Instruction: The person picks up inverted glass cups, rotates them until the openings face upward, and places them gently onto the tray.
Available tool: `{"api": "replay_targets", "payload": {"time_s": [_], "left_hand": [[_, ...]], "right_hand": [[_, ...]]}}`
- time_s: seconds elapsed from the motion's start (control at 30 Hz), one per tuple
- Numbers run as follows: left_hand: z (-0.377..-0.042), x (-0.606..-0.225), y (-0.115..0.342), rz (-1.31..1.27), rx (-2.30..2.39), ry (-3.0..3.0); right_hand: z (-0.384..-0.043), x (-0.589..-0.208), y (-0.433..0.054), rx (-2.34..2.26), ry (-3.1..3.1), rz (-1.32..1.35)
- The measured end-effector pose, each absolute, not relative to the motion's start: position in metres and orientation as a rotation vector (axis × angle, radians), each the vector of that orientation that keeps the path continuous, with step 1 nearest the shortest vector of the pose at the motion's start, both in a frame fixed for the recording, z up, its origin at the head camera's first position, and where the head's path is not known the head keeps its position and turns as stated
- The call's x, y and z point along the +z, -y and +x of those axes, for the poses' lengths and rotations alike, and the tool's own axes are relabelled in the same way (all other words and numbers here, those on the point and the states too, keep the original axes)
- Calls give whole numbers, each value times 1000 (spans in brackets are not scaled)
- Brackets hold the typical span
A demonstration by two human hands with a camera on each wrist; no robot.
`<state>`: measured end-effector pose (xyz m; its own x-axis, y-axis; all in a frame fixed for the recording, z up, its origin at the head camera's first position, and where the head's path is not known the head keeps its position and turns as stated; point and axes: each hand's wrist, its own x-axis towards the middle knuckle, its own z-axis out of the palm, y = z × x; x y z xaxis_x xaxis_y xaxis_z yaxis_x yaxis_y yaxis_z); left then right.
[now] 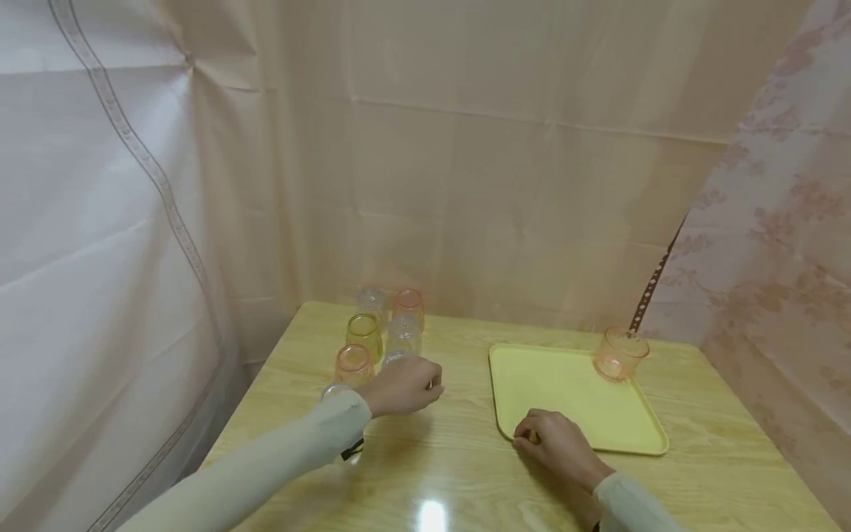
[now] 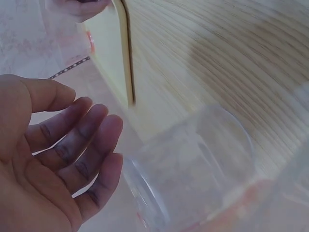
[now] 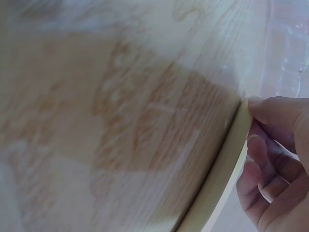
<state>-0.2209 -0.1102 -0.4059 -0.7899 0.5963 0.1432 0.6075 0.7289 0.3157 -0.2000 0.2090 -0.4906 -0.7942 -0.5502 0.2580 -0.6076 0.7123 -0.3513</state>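
Note:
My left hand (image 1: 404,386) is above the table beside a cluster of see-through cups, fingers loosely curled and holding nothing. In the left wrist view a clear cup (image 2: 193,164) stands close past its fingertips. Around that hand are an orange cup (image 1: 354,362), a yellow cup (image 1: 365,338) and a clear cup (image 1: 404,336). My right hand (image 1: 557,443) is at the near left corner of a yellow tray (image 1: 565,384). Its thumb lies on the tray's rim (image 3: 231,145) in the right wrist view, with the fingers curled on the inner side, pinching the edge.
An orange cup (image 1: 620,356) stands at the tray's far right corner. Farther back in the cluster are another clear cup (image 1: 371,298) and another orange cup (image 1: 409,301). Cloth curtains (image 1: 465,185) hang behind and along both sides of the wooden table (image 1: 459,473).

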Motion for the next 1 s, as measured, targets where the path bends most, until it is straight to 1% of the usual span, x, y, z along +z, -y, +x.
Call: {"api": "replay_targets", "payload": {"time_s": [0.2, 0.5, 1.0], "left_hand": [[-213, -406, 137, -994, -598, 2870], [-197, -417, 174, -998, -715, 2858], [-190, -411, 212, -959, -502, 2721]], "right_hand": [[-201, -495, -208, 685, 2815, 932], [-198, -495, -208, 755, 2848, 951], [-202, -494, -212, 760, 2838, 928]]}}
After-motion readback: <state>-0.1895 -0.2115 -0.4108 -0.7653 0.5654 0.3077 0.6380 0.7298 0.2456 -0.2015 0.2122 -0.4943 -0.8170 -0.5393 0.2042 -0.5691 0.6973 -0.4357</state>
